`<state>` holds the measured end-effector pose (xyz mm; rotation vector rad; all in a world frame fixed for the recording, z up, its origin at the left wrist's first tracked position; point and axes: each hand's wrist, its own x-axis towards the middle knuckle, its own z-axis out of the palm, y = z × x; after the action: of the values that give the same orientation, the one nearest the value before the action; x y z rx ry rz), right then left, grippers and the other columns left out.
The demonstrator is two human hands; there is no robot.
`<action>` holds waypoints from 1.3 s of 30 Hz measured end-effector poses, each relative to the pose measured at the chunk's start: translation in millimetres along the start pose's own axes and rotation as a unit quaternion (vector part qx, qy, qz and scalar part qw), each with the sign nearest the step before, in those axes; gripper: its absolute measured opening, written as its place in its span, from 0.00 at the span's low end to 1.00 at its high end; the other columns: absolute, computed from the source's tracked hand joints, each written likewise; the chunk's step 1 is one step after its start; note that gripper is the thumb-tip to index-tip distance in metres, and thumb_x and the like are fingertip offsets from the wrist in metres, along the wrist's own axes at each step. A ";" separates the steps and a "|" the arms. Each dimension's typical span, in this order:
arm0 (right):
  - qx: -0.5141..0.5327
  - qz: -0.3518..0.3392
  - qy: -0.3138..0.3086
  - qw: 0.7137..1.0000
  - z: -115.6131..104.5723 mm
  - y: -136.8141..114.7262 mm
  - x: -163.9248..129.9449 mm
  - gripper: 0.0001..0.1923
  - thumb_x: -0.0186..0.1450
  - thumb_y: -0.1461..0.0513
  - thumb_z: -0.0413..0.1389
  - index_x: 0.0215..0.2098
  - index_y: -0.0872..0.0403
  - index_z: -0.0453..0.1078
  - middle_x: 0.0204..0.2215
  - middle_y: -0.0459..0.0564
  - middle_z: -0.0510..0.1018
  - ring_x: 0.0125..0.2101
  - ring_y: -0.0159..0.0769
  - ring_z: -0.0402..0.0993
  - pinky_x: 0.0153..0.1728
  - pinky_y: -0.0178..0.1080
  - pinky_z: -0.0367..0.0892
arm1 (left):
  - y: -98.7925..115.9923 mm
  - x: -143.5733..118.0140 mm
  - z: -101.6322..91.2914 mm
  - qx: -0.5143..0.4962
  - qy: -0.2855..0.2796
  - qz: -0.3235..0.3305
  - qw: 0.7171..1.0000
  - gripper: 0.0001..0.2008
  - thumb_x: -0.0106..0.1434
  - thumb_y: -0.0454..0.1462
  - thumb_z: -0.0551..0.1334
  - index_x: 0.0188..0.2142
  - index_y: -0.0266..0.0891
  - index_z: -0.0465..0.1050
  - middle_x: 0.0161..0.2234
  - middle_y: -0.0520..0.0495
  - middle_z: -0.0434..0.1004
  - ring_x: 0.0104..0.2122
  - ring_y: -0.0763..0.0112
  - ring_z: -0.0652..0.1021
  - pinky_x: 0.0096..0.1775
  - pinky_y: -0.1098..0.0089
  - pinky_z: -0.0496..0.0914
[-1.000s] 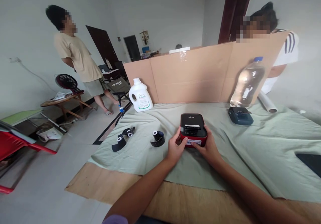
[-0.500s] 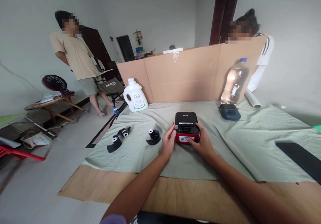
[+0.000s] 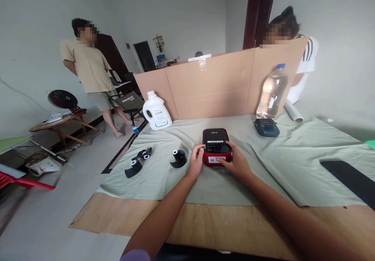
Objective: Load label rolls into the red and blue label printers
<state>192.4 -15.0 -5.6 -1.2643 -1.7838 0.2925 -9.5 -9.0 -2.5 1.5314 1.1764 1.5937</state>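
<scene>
Two bare hands — the left hand and the right hand — flank a red-and-black device, which sits on the pale green cloth near the middle of the table. The right hand pinches its near right corner, thumb across the white label on the red front and fingers along the right side and top edge. The left hand is at the opposite side, fingers bent toward the top corner; whether it presses or only rests there, I cannot tell

To the left of the device, a black curled piece with a white-ended roll lies just beside the left hand, and farther left is a cluster of similar black pieces. A white jug with a handle stands upright behind them, close to the cardboard panel that runs along the back. Toward the right, a dark blue-black device rests in front of a large clear bottle with a blue cap, with a white roll near it. A flat black slab lies at the far right — well apart from both hands — and bare wood shows along the near edge
</scene>
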 end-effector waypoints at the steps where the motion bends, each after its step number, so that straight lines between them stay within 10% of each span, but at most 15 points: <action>1: 0.000 0.000 0.000 1.000 0.0 -0.3 0.1 0.39 0.60 0.47 0.62 0.65 0.48 0.56 0.58 0.58 0.71 0.55 0.55 0.72 0.51 0.54 0.70 | -0.7 0.9 -0.5 0.000 -0.004 -0.004 1.000 0.17 0.70 0.50 0.55 0.44 0.43 0.74 0.43 0.46 0.77 0.45 0.64 0.76 0.50 0.66 0.69; 12: -0.015 0.010 0.003 1.000 1.0 -0.7 0.2 0.42 0.59 0.46 0.64 0.66 0.48 0.56 0.57 0.59 0.73 0.53 0.56 0.74 0.48 0.54 0.72 | -7.6 17.7 -5.1 0.016 -0.049 -0.004 0.999 0.20 0.68 0.54 0.56 0.31 0.42 0.70 0.33 0.49 0.76 0.36 0.66 0.75 0.43 0.69 0.69; 21: 0.007 -0.012 0.001 1.000 1.8 1.9 -0.6 0.48 0.61 0.48 0.62 0.72 0.46 0.46 0.61 0.58 0.70 0.58 0.54 0.69 0.54 0.55 0.69 | -8.6 7.7 -4.6 0.003 -0.025 0.030 0.999 0.18 0.70 0.51 0.55 0.43 0.42 0.76 0.40 0.46 0.80 0.43 0.63 0.77 0.48 0.66 0.70; 31: 0.046 -0.056 0.055 0.996 -14.1 -3.1 21.6 0.21 0.71 0.54 0.46 0.57 0.48 0.72 0.54 0.54 0.76 0.53 0.45 0.72 0.52 0.49 0.70 | -10.6 10.4 -5.0 -0.008 -0.033 0.025 0.999 0.18 0.70 0.49 0.54 0.44 0.41 0.76 0.40 0.46 0.80 0.42 0.64 0.77 0.47 0.67 0.70; 39: -0.117 -0.040 -0.254 0.959 -19.5 -18.2 128.2 0.17 0.66 0.63 0.51 0.45 0.52 0.80 0.45 0.52 0.84 0.46 0.42 0.79 0.50 0.40 0.69 | -12.8 12.2 -4.0 -0.018 -0.035 0.028 0.999 0.18 0.71 0.48 0.54 0.45 0.39 0.76 0.40 0.46 0.79 0.40 0.66 0.76 0.45 0.68 0.70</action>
<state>187.0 79.5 84.9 -1.3584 -2.3576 0.3956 -16.8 6.5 -8.6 1.5969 1.0697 1.5761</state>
